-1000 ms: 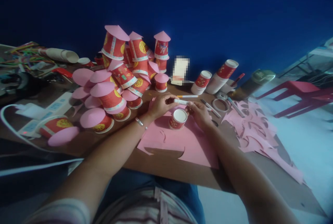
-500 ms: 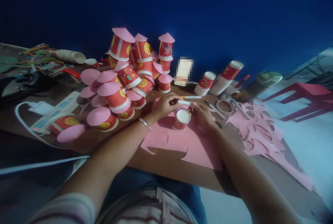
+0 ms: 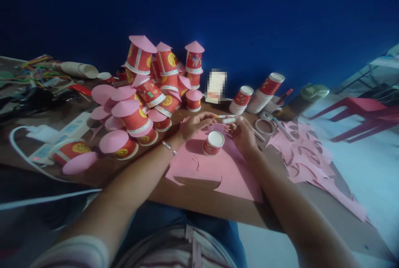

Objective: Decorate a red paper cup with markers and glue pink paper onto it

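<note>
A small white tube (image 3: 228,121) is held in the closed fingers of my right hand (image 3: 245,136). My left hand (image 3: 197,124) is just left of the tube, its thumb and fingers apart and nothing visible between them. Below and between both hands, a red paper cup (image 3: 213,145) with a white top stands upright on pink paper sheets (image 3: 215,166). A thin white and orange pen (image 3: 224,116) lies behind the tube, close to my left fingertips.
Several red cups with pink cone tops (image 3: 133,117) are piled at the left, beside a power strip (image 3: 75,129). Stacked cups (image 3: 267,89), a tape roll (image 3: 264,126) and pink scraps (image 3: 307,151) are at the right. A red stool (image 3: 364,108) stands beyond.
My left fingers have come away from the tube, which now stays in my right hand, a little further right. The whole view has shifted slightly.
</note>
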### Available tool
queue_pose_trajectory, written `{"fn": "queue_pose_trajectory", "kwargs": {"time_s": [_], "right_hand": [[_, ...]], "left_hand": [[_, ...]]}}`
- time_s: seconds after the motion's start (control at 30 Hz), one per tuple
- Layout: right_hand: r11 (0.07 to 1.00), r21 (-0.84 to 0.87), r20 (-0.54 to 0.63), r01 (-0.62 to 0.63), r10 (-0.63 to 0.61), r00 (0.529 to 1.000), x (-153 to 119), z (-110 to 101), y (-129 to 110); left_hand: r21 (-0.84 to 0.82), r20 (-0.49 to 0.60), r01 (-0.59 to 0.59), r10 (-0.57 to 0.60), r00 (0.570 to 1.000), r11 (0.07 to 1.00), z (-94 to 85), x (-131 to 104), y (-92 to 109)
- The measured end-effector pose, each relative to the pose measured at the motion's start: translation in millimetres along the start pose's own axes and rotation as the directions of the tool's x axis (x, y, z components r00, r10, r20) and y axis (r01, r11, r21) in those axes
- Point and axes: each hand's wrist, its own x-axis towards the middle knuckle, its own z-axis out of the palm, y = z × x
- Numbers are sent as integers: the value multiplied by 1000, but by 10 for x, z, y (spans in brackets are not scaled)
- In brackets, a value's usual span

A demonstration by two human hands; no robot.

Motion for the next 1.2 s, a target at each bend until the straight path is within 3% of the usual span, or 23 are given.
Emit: {"fn": "queue_pose_trajectory", "kwargs": {"time_s": [0.13,0.33,0.47,0.63,0.73,0.87,1.03,1.2], "right_hand": [[1000,27,-8,11,-11,1000,19,5,22],[999,34,6,13,-13,1000,9,34,2],[1000,21,8,17,-17,1000,4,64,-10],[999,-14,-40,37,-37,999,17,100,-51],[996,-58,-69,68,-71,995,20,100,-125],[982,-154,-21,112,-116,993,-56,71,-243],[946,-259,2,195,-202,979,-248,50,-230],[928,-290,6,236,-245,970,-369,92,-147]], "left_hand": [[24,130,-5,2,991,1000,34,5,109],[-18,220,2,2,975,1000,41,-59,181],[113,294,25,-57,954,993,82,-251,140],[400,206,-20,-69,976,916,240,-412,68],[421,154,-24,-45,987,907,321,-396,139],[434,91,-72,36,995,898,357,-355,228],[603,-76,20,33,997,798,327,-384,120],[650,-80,89,-49,996,755,305,-395,33]]}}
